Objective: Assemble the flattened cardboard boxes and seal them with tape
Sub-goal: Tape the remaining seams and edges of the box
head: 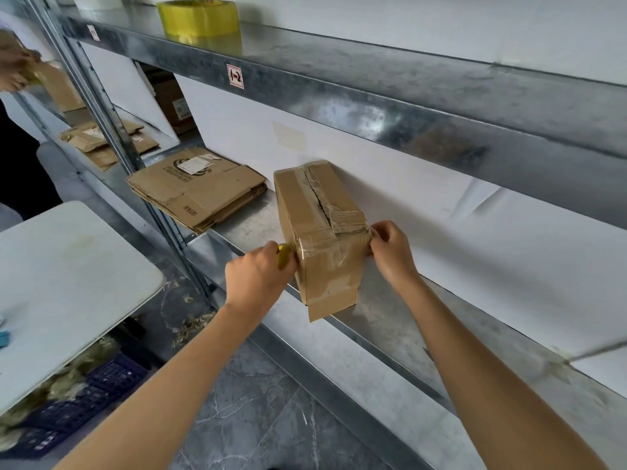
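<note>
My left hand is closest. Its fingers are curled round a yellow object and hold it against the left side of the box. My hand hides most of that object, so I cannot tell what it is. My right hand is on the other side, thumb and fingers pinching the taped upper right edge of the box. Between my hands the box stands on the metal shelf, at its front lip, with its lower front corner hanging just over the edge. Brown tape runs along the top seam, crumpled at the near end, and wraps down the front face.

Far left, a white table stands apart from the shelf, with a dark blue crate under it. Above it, at the edge of view, another person's hand holds a piece of cardboard. Further right, a stack of flattened boxes lies on the same shelf as my box, near it but not touching. On the shelf above rests a yellow tape roll. A small red-and-white sticker is stuck to that shelf's front beam, just right of the roll and lower.
</note>
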